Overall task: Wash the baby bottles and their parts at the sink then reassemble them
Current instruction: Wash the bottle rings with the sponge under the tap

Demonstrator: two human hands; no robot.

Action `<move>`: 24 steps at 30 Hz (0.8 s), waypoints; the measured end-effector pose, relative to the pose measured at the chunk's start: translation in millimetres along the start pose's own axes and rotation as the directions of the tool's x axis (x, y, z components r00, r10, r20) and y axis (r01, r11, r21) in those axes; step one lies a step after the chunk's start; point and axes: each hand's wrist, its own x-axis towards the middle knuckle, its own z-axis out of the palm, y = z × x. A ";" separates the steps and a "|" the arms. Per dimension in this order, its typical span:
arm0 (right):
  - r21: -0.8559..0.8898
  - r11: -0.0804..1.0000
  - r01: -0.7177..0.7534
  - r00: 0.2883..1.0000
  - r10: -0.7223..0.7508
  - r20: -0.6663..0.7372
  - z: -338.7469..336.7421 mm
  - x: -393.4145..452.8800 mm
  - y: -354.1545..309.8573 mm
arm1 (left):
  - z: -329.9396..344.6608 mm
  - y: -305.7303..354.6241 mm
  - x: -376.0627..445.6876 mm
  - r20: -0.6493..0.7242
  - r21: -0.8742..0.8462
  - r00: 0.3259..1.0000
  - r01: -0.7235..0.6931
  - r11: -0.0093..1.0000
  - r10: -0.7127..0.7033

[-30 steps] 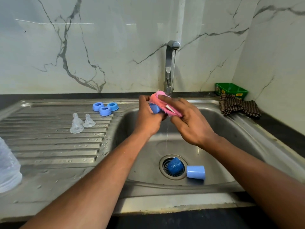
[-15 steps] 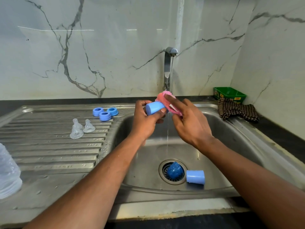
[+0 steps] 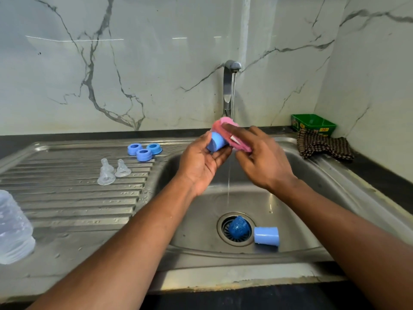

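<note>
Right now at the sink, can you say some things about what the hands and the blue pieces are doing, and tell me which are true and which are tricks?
1. The left hand holds a blue cap. True.
2. The right hand holds a green sponge. False: a pink sponge.
3. Water runs from the tap. True.
4. Three blue rings lie in the sink basin. False: they sit on the draining board.
5. Another light blue cap lies beside the drain. True.

Worn on the head, facing forward and down, close above the sink [image 3: 312, 175], with the tap [image 3: 228, 90] and marble wall beyond.
</note>
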 end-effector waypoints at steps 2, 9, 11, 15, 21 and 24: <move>0.023 1.000 -0.016 1.000 0.016 0.006 -0.3 -1.8 1.8 | 0.2 2.0 -0.4 -0.051 -0.056 0.998 -0.025 0.998 0.022; -0.085 0.996 0.021 1.000 -0.022 -0.016 8.5 -1.4 -0.5 | -1.0 6.7 -3.7 -0.091 -0.098 0.994 -0.064 0.993 0.055; -0.057 0.998 -0.019 0.999 0.016 -0.045 4.5 -2.4 5.2 | 1.9 4.5 -4.3 -0.074 -0.102 0.996 -0.054 0.993 0.047; -0.039 0.969 0.244 0.962 -0.237 0.134 9.3 -13.6 -13.8 | 3.4 5.2 -3.0 -0.099 -0.096 0.994 -0.053 0.994 0.043; -0.032 0.988 0.153 0.984 -0.150 0.092 18.4 -8.3 -2.5 | -1.7 8.9 -5.0 -0.116 -0.142 0.993 -0.001 0.990 -0.015; -0.039 0.987 0.153 0.985 -0.149 0.088 22.2 -9.1 -8.6 | 1.6 9.8 -9.3 -0.089 -0.080 0.995 0.041 0.996 -0.049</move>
